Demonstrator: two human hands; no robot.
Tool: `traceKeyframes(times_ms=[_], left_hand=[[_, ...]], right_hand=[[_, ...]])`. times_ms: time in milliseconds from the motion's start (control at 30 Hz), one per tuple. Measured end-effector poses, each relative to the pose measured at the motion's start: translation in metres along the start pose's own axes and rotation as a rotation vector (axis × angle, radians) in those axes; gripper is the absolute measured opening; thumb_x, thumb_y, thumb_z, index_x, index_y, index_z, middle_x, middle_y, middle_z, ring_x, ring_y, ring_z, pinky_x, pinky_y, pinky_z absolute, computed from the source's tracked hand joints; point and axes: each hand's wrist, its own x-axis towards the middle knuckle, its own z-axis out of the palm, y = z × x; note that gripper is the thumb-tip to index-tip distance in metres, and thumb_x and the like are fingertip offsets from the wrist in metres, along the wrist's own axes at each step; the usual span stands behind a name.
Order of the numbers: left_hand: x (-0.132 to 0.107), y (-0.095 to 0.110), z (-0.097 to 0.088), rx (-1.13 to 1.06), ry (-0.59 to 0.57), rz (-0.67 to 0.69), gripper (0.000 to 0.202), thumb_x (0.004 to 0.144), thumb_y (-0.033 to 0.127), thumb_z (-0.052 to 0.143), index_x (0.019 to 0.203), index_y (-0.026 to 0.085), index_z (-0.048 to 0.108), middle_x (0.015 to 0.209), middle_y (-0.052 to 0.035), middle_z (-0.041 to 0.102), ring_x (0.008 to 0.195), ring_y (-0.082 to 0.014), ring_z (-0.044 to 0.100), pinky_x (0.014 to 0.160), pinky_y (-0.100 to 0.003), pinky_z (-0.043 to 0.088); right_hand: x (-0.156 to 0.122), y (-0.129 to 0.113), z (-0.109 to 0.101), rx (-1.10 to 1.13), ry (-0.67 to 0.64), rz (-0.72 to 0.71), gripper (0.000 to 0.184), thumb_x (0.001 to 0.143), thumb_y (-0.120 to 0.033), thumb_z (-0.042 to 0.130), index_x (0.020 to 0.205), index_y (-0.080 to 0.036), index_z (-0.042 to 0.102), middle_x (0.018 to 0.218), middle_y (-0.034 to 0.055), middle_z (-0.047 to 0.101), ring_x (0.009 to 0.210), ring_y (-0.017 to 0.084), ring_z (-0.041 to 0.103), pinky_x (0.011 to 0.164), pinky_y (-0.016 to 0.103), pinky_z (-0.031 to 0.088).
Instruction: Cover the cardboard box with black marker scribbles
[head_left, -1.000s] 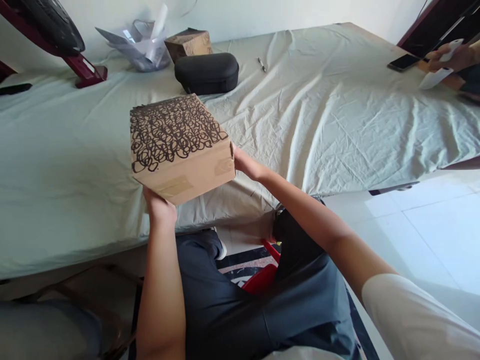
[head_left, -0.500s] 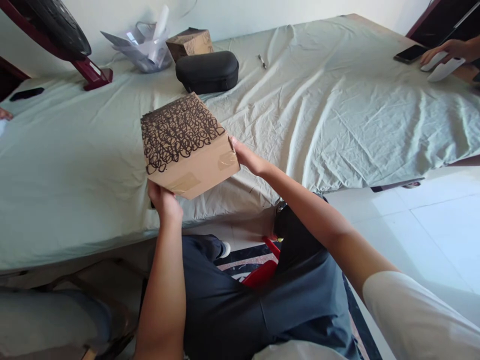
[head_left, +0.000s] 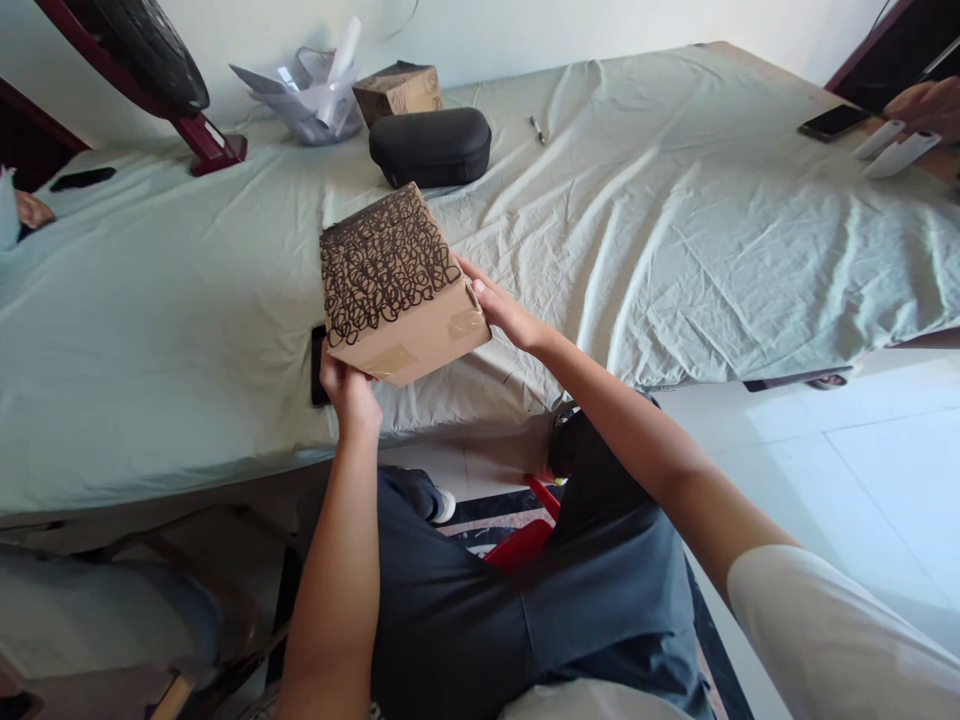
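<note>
A cardboard box (head_left: pixel 409 350) is held between both my hands, tilted, over the near edge of a cloth-covered table (head_left: pixel 225 330). Dark looping scribbles cover its upper face, and tape patches show on the plain side facing me. My left hand (head_left: pixel 351 392) grips the box's lower left corner, its fingertips partly hidden beneath. My right hand (head_left: pixel 501 308) closes on the right end, thumb on the edge. Just left of my left hand, a dark phone-like object (head_left: pixel 319 370) lies on the cloth, partly covered by the box and hand.
Behind the box are a black zip case (head_left: pixel 431 148), another cardboard box (head_left: pixel 401 92), a clear plastic container (head_left: pixel 319 105) and a pen (head_left: pixel 537 130). A fan (head_left: pixel 214 150) stands back left. Other people's hands are at both edges, the right one near white objects (head_left: pixel 900 155) and a phone (head_left: pixel 834 122).
The box has shifted slightly right and turned a little with both hands still on it. More of the dark object beside my left hand now shows. The view has shifted somewhat.
</note>
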Motion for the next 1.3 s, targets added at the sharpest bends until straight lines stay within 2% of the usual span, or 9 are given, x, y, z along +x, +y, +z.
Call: traceKeyframes(times_ms=[67,200,267,533,667,867,1000,1200,1300], left_hand=[[-0.001,-0.001,0.004,-0.035,-0.013,-0.009,0.028,0.070,0.032,0.079,0.096,0.023,0.073,0.095,-0.0049,0.074,0.088,-0.0188,0.068,0.076,-0.026,0.056],[-0.001,-0.005,0.008,-0.070,-0.028,-0.056,0.028,0.067,0.028,0.078,0.094,0.024,0.073,0.088,-0.0026,0.071,0.074,-0.0154,0.060,0.064,-0.022,0.050],[0.000,-0.007,0.009,-0.075,-0.025,-0.072,0.029,0.066,0.027,0.077,0.095,0.024,0.073,0.088,-0.0025,0.071,0.073,-0.0149,0.059,0.064,-0.022,0.050],[0.003,-0.006,0.008,-0.086,-0.031,-0.126,0.041,0.065,0.030,0.077,0.105,0.025,0.076,0.109,-0.0078,0.079,0.093,-0.0210,0.071,0.074,-0.027,0.058],[0.002,-0.005,0.004,-0.103,-0.046,-0.145,0.046,0.064,0.030,0.078,0.110,0.026,0.077,0.118,-0.0095,0.079,0.106,-0.0252,0.075,0.079,-0.030,0.060],[-0.002,-0.004,-0.005,-0.097,-0.038,-0.184,0.048,0.062,0.030,0.082,0.109,0.026,0.077,0.108,-0.0073,0.079,0.095,-0.0227,0.074,0.073,-0.027,0.057],[-0.003,-0.003,-0.008,-0.125,-0.037,-0.182,0.045,0.061,0.028,0.084,0.105,0.026,0.078,0.110,-0.0067,0.079,0.098,-0.0221,0.074,0.078,-0.027,0.060],[0.000,-0.007,-0.001,-0.139,-0.054,-0.193,0.042,0.063,0.030,0.086,0.104,0.026,0.079,0.108,-0.0056,0.079,0.099,-0.0209,0.074,0.078,-0.026,0.060],[0.003,-0.013,0.005,-0.132,-0.063,-0.184,0.041,0.067,0.034,0.086,0.106,0.026,0.077,0.110,-0.0063,0.079,0.103,-0.0222,0.074,0.080,-0.028,0.060]], right_hand=[[-0.002,0.000,0.000,0.027,0.041,0.003,0.105,0.101,-0.094,0.043,0.187,-0.038,0.023,0.197,-0.0057,0.013,0.184,0.037,0.011,0.143,0.071,0.035],[-0.002,-0.005,-0.002,0.010,0.063,0.008,0.108,0.099,-0.096,0.046,0.187,-0.035,0.025,0.197,-0.0044,0.015,0.184,0.039,0.013,0.144,0.072,0.032],[0.000,-0.006,-0.004,-0.007,0.064,-0.004,0.108,0.099,-0.096,0.046,0.186,-0.035,0.026,0.197,-0.0040,0.017,0.184,0.039,0.014,0.145,0.070,0.030],[0.004,-0.001,-0.005,-0.004,0.050,0.004,0.110,0.101,-0.092,0.049,0.188,-0.031,0.021,0.198,-0.0002,0.014,0.181,0.043,0.022,0.144,0.072,0.029],[0.004,-0.003,-0.004,-0.003,0.058,-0.024,0.110,0.101,-0.092,0.052,0.188,-0.030,0.024,0.197,0.0010,0.019,0.180,0.041,0.027,0.147,0.067,0.025],[0.002,-0.003,0.001,-0.061,0.075,-0.050,0.114,0.097,-0.095,0.055,0.186,-0.028,0.030,0.196,0.0042,0.021,0.183,0.036,0.020,0.151,0.062,0.013],[-0.003,-0.001,0.005,-0.040,0.050,0.010,0.120,0.097,-0.095,0.052,0.188,-0.022,0.021,0.197,0.0094,0.020,0.182,0.040,0.020,0.149,0.067,0.018],[-0.007,-0.002,0.002,-0.064,0.061,0.059,0.114,0.099,-0.091,0.048,0.188,-0.026,0.018,0.196,0.0088,0.025,0.179,0.045,0.026,0.143,0.073,0.032],[-0.004,-0.002,-0.003,-0.061,0.081,0.059,0.111,0.100,-0.091,0.047,0.188,-0.029,0.019,0.196,0.0065,0.024,0.179,0.044,0.028,0.142,0.073,0.034]])
